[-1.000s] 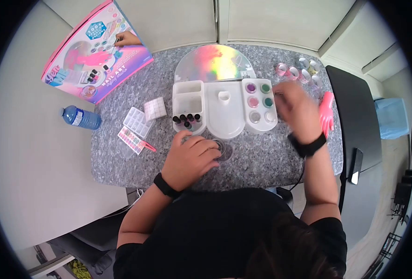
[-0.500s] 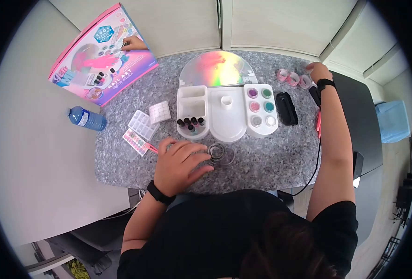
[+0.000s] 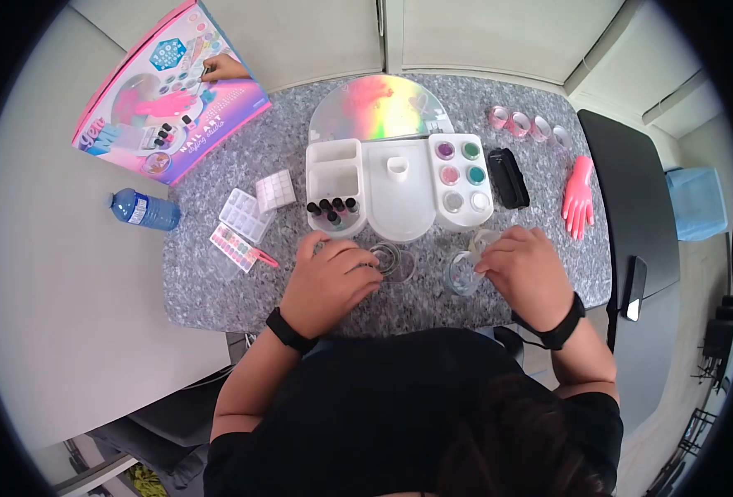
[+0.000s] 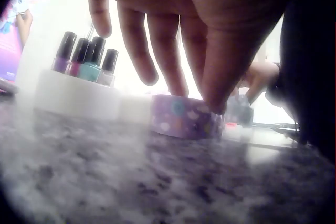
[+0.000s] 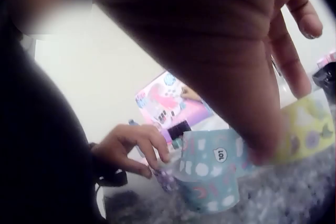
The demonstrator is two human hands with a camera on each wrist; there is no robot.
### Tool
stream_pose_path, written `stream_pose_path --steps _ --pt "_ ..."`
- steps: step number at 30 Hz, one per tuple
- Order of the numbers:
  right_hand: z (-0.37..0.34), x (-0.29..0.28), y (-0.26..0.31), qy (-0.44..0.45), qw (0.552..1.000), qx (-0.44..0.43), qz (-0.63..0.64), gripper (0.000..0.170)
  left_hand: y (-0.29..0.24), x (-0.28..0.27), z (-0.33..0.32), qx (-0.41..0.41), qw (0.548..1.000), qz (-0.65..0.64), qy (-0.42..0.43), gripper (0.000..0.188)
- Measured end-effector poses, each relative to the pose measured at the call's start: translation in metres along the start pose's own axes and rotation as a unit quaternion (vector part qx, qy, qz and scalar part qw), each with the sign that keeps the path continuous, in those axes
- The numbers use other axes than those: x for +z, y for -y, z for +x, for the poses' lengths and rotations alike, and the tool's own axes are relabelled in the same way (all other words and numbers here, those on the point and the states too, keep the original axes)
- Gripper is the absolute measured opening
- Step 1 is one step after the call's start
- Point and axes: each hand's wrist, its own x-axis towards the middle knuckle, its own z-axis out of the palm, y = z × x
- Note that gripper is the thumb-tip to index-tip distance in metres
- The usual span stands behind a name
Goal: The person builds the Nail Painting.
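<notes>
Gripping yellow roll (image 5: 310,129) w/ R grip (image 3: 525,269), thumb also against teal roll (image 5: 206,155). W/ L grip (image 3: 331,282), fingers long & relaxed, tips at purple roll (image 4: 181,116); can't tell if actually holding it.

Across grey speckled bench (image 3: 432,311), mostly same layout as 0.5 s ago. At back L, upright nail-art box (image 3: 172,91), unmoved. At centre, white tray set (image 3: 399,207), also unchanged, w/ six pots (image 3: 450,176) in R part & black-capped bottles (image 3: 331,209) in L part. Far R, pink dummy hand (image 3: 579,199), now in full view; mostly hidden behind R arm 0.5 s ago. Just R of tray set, black case (image 3: 509,178), in view as 0.5 s ago.

At back R, row of four rolls (image 3: 519,124), minus two pale ones seen behind 1 s ago. Biggest change: R grip back from that corner, now nr front, R of L grip. Yellow roll tilted, just beside teal one, both in front of tray set's R part. Purple roll on bench, front of tray set, as prev.
</notes>
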Motion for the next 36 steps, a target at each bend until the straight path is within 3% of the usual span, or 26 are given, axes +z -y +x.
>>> stream_pose_path --steps 3,8,13,16,23,29,31,36 --pt "-0.005 0.026 -0.004 -0.004 0.999 0.021 -0.043 0.013 -0.001 0.001 0.002 0.007 1.000 -0.002 0.007 0.023" --pt "0.001 0.022 0.008 -0.036 0.996 0.038 -0.066 0.019 -0.007 0.004 0.007 -0.001 1.000 -0.010 0.016 0.028" --pt "0.016 0.038 0.026 -0.031 0.992 -0.097 0.076 0.028 -0.006 0.006 0.005 0.000 1.000 -0.023 0.017 0.024" --pt "0.025 0.055 0.030 -0.027 0.990 -0.140 0.014 0.023 -0.006 0.006 0.004 0.008 0.999 -0.030 0.021 0.019" --pt "0.037 0.076 0.030 -0.038 0.989 -0.136 -0.044 0.018 -0.006 0.008 0.004 0.037 0.997 -0.051 0.038 0.015" --pt "0.033 0.069 0.028 -0.119 0.984 -0.119 0.058 0.019 -0.009 0.006 0.010 0.033 0.997 -0.054 0.037 0.021" --pt "0.023 0.047 0.029 -0.064 0.996 -0.060 0.036 0.019 -0.009 0.004 0.010 0.032 0.997 -0.056 0.029 0.024" --pt "0.006 0.050 0.014 0.020 0.999 -0.035 0.000 0.020 -0.008 0.001 0.012 0.017 0.999 -0.049 -0.006 0.032"
